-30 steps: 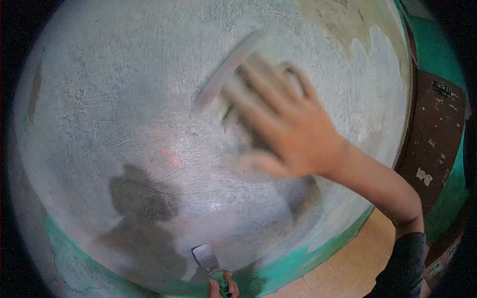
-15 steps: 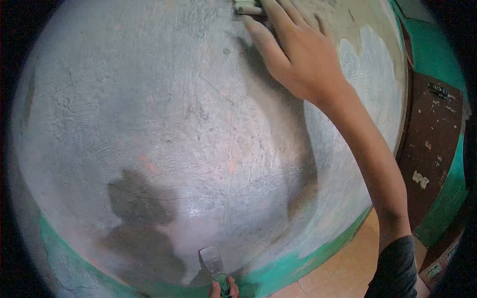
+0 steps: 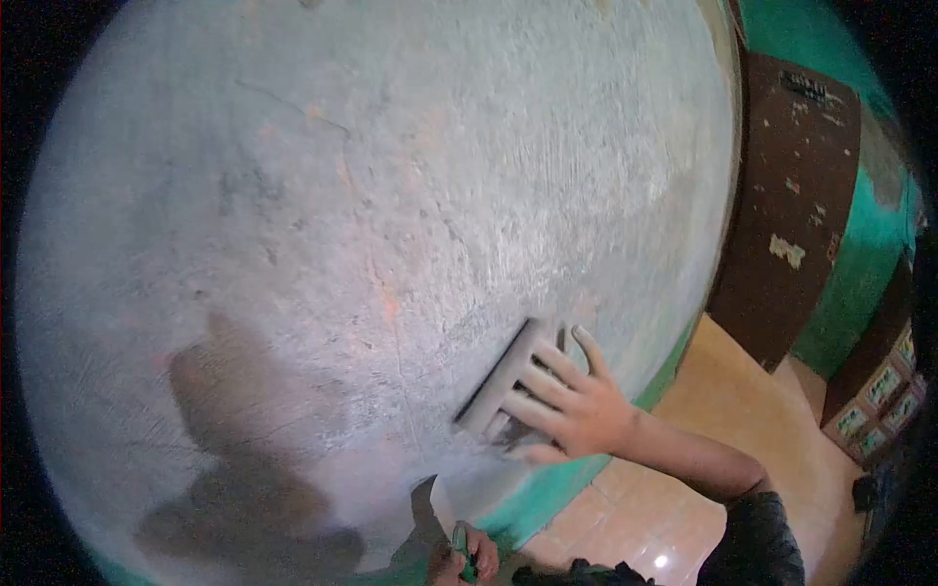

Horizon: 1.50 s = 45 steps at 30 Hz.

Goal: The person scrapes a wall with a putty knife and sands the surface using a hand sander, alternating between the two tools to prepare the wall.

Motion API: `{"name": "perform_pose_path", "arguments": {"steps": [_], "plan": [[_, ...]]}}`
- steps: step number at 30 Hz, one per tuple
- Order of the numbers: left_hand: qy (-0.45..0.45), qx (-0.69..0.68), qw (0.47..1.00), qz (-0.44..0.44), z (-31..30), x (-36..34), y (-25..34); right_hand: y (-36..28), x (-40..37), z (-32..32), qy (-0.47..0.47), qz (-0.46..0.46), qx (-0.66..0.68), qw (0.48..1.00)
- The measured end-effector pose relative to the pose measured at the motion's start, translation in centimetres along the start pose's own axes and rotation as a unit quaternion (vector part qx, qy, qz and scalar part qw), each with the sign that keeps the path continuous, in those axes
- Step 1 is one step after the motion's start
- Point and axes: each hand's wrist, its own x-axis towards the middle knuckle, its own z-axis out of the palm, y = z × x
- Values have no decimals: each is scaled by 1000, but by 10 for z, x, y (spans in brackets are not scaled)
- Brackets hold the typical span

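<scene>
On the grey-white wall (image 3: 322, 244), my right hand (image 3: 586, 410) presses a wide flat tool that looks like a putty spreader (image 3: 500, 383). Its fingers spread across the back of the tool and bear a pale grey coating; the grip is partly hidden. At the lower edge, my left hand (image 3: 461, 559) is closed round the green handle of a putty knife (image 3: 428, 508), its thin blade pointing up beside the wall. The wall has a streaky coating, fine cracks and faint orange patches.
A green band (image 3: 532, 498) runs along the wall's foot, above the tiled floor (image 3: 625, 498). To the right are a scuffed brown door (image 3: 791, 210) and a green wall (image 3: 860, 283). A framed picture panel (image 3: 884, 391) stands at far right. My shadow falls on the wall.
My right hand has swept the putty spreader down the wall from the top to the lower middle. The view has shifted, and the putty knife in my left hand appears slightly farther right.
</scene>
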Motion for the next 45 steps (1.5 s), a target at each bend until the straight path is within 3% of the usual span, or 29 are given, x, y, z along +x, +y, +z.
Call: {"name": "perform_pose_path", "arguments": {"steps": [1, 2, 4, 7, 8, 10, 11, 13, 14, 17, 18, 20, 21, 25, 26, 29, 32, 35, 38, 42, 45], "plan": [[-3, -12, 1000, -17, -4, -1, 4, -4, -12, 7, -15, -25, 9, 1000], [-7, -23, 999, -32, -8, -2, 7, -7, -15, 17, 53, 116, 61, 990], [32, -35, 995, -91, -15, -11, 14, -17, -13, 35, 191, 381, 153, 891], [71, -77, 987, -122, -28, -22, 17, -79, -44, 49, 32, 207, 102, 973], [83, -96, 984, -127, -32, -26, 18, -81, -48, 50, 16, 196, 83, 977], [5, -103, 987, -126, 0, 7, 39, -85, -61, 48, -21, 175, 47, 983], [-32, -108, 985, -127, 13, 15, 46, -85, -57, 49, 52, 295, 121, 946], [18, -106, 984, -140, 0, -2, 46, -83, -43, 52, 195, 509, 254, 799], [40, -103, 983, -147, -10, -6, 46, -95, -58, 76, 145, 488, 177, 842], [-14, -122, 985, -122, -15, -6, 45, -167, -92, 104, 49, 357, 163, 918], [-50, -166, 976, -134, -15, -14, 53, -195, -89, 108, 31, 343, 163, 924], [-113, -260, 946, -155, -13, -6, 52, -191, -99, 118, 19, 368, 116, 922], [-134, -272, 937, -171, -13, -4, 52, -184, -98, 117, 11, 381, 96, 920], [-185, -270, 920, -215, -18, 2, 55, -156, -72, 108, 185, 522, 238, 798], [-183, -250, 927, -213, -20, 0, 56, -175, -81, 119, 129, 515, 206, 822], [-192, -218, 935, -204, -17, 5, 54, -253, -109, 152, 88, 509, 180, 837], [-191, -208, 940, -191, -20, 4, 53, -254, -117, 147, 29, 532, 171, 829], [-184, -192, 944, -193, -22, 0, 55, -180, -115, 146, 179, 599, 268, 733], [-195, -181, 942, -202, -24, 1, 56, -186, -117, 140, 132, 590, 245, 758], [-187, -189, 941, -210, -26, 4, 55, -252, -121, 142, 55, 600, 272, 750], [-183, -193, 940, -215, -24, 7, 53, -208, -132, 147, 146, 595, 288, 736]]}}
